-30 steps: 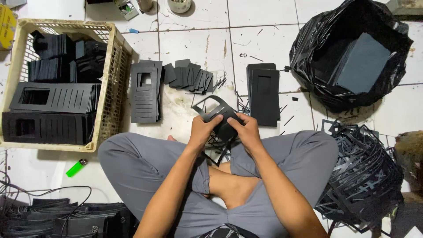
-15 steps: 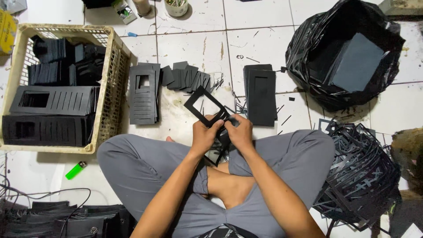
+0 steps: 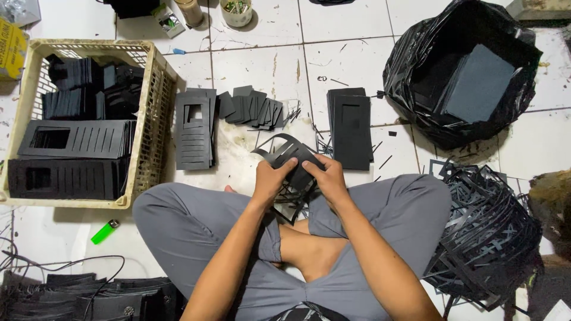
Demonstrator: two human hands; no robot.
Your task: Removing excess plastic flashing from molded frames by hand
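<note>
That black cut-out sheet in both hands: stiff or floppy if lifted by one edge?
Probably floppy: the black cut-out sheet already curls between the left hand and right hand. Its thin strips look easy to tear. It seems light, like the tangled offcuts.

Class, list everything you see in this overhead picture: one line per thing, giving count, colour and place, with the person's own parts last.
Cut sheet: one, black, held in both hands over the lap.
Plastic crate: one, cream, upper left, holding black sheet stacks.
Slotted sheet stack: one, black, floor right of the crate.
Small cut pieces: a fanned row, black, top centre.
Flat sheet stack: one, black, right of centre.
Rubbish bag: one, black, upper right, open.
Offcut pile: one, black, lower right.
Lighter: one, green, floor at lower left.
Left hand: gripping the sheet.
Right hand: gripping the sheet.
</note>
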